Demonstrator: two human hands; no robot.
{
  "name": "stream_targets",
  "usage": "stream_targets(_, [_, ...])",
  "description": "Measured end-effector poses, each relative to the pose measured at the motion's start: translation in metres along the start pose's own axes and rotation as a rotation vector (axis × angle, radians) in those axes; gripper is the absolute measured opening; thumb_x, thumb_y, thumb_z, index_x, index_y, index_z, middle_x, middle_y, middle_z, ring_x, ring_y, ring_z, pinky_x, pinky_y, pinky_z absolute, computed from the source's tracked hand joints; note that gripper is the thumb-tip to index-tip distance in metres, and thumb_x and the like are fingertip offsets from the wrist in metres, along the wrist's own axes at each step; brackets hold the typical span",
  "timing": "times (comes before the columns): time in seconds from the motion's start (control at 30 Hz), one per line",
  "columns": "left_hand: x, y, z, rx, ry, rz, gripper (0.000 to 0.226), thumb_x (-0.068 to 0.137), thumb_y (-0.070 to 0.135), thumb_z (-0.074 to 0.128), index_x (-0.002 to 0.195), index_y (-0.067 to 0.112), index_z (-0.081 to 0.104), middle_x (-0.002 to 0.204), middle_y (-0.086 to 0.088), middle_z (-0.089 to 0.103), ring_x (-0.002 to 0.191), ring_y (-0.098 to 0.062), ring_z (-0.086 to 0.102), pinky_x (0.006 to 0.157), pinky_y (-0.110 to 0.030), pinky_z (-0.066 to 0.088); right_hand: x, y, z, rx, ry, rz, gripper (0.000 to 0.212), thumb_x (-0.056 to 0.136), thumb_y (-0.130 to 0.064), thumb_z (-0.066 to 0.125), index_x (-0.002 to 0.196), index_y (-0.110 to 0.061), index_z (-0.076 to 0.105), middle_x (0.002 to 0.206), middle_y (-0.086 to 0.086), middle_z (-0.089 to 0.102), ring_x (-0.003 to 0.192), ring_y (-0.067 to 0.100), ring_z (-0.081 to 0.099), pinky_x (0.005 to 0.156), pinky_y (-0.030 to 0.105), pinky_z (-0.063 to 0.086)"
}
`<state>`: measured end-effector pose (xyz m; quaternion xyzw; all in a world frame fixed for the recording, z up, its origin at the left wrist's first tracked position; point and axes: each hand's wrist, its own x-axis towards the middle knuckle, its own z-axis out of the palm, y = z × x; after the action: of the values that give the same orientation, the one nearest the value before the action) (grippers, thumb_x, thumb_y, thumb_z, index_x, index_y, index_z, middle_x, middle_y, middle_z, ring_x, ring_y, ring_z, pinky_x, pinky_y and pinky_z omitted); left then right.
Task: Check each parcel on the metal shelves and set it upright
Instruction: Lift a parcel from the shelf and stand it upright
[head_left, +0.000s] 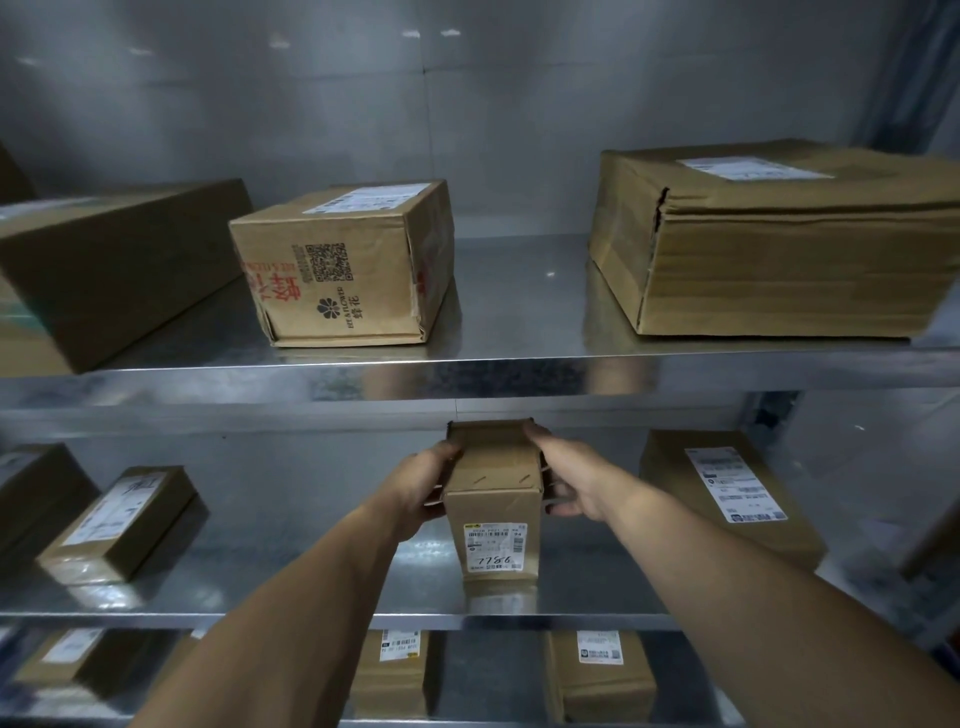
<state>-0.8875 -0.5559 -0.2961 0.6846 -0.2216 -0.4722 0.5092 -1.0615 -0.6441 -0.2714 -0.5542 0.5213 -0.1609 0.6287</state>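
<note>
view: head cam, facing metal shelves, three levels in sight.
small parcel (493, 499): brown carton, stands tall on mid shelf (311, 571), approx centre, near front edge; base looks to be on the steel. White label w/ handwritten "7786" faces cam. Taped top flaps, a bit crumpled.
left hand (423, 488): grips small parcel's left side near the top, fingers curled round the upper edge.
right hand (569, 483): grips the right side at same height, fingers wrapped along the far edge, thumb low by the front corner.
top shelf (519, 291): three cartons, well apart.
long box (119, 270): left end of top shelf, sits at a slant, partly out of frame.
printed box (337, 265): middle, QR code + red print read sideways, label on top.
big box (779, 244): right, lies flat, split at front-left corner, label on top.
slim parcel (119, 525): mid shelf, left, lying flat, label up.
flat parcel (727, 499): mid shelf, right of right hand, lying flat, label up.
btm shelf cartons (392, 670): two w/ labels toward cam, below the arms; more at left, blurred.
back wall (467, 130): grey panels, light glints.
</note>
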Motion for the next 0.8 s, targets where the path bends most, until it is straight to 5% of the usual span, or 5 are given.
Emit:
stream_targets(0.1, [-0.003,0.004,0.001,-0.047,0.006,0.027,0.048,0.098,0.054,0.048,0.094,0.011,0.067,0.092,-0.007,0.070,0.093,-0.023,0.062,0.082,-0.034,0.047,0.010,0.002,-0.004,0.079,0.009,-0.002,0.064,0.092,-0.072,0.049,0.123,-0.017,0.060,0.114,0.007,0.068,0.106,0.026,0.064,0.086,0.040,0.054])
stream_targets(0.43, [-0.010,-0.009,0.000,-0.133,-0.011,-0.057,0.054,0.100,0.059,0.042,0.070,0.014,0.049,0.084,-0.007,0.063,0.089,-0.026,0.060,0.082,-0.038,0.047,0.007,0.019,-0.005,0.203,-0.022,0.055,0.052,0.099,-0.058,0.050,0.095,-0.007,0.061,0.091,0.010,0.066,0.084,0.025,0.064,0.073,0.037,0.051])
stream_targets(0.6, [-0.006,-0.041,0.007,0.062,-0.068,-0.086,0.048,0.094,0.056,0.057,0.121,0.016,0.058,0.117,-0.009,0.066,0.108,-0.028,0.062,0.096,-0.046,0.051,0.020,0.054,0.004,0.000,-0.046,0.078,0.068,0.091,-0.060,0.063,0.143,-0.018,0.051,0.147,0.004,0.051,0.134,0.031,0.048,0.095,0.042,0.048])
stream_targets(0.7, [-0.003,-0.059,0.010,0.206,-0.072,-0.114,0.067,0.079,0.059,0.070,0.129,0.019,0.050,0.123,-0.006,0.063,0.113,-0.026,0.058,0.102,-0.051,0.047,0.029,0.072,0.009,-0.050,-0.029,0.108,0.075,0.088,-0.055,0.070,0.145,-0.013,0.048,0.143,0.009,0.054,0.126,0.032,0.053,0.099,0.045,0.053])
stream_targets(0.8, [-0.004,-0.066,0.016,0.261,-0.052,-0.123,0.048,0.090,0.043,0.068,0.128,0.017,0.053,0.117,-0.005,0.064,0.110,-0.025,0.059,0.103,-0.050,0.047,0.039,0.084,0.013,-0.049,-0.012,0.107,0.077,0.087,-0.048,0.075,0.146,-0.009,0.045,0.136,0.012,0.060,0.116,0.031,0.061,0.084,0.041,0.059])
